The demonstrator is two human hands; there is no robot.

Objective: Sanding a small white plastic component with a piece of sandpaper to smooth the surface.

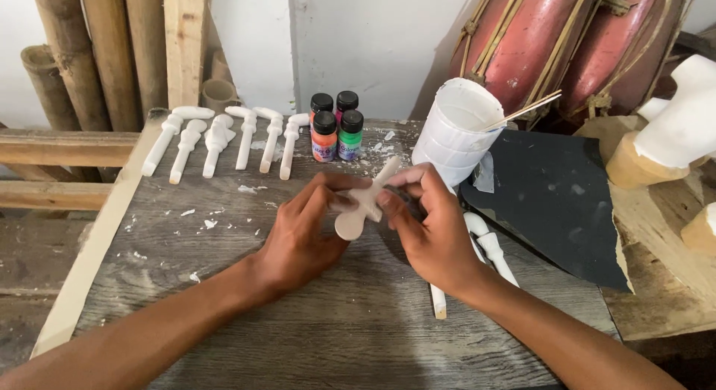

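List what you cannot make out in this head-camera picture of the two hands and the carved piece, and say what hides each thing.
- Middle of the white carved piece: covered by fingers of the left hand and right hand.
- Inside of the white cup: too washed out to tell its contents.
- White pegs beside the right hand: partly behind that hand.
- Red drums: cut off by the top edge.

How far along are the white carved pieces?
Six white pieces lie lined up at the table's back. Both hands, left hand and right hand, hold one unpainted piece. Paint bottles stand capped; nothing shows colour yet.
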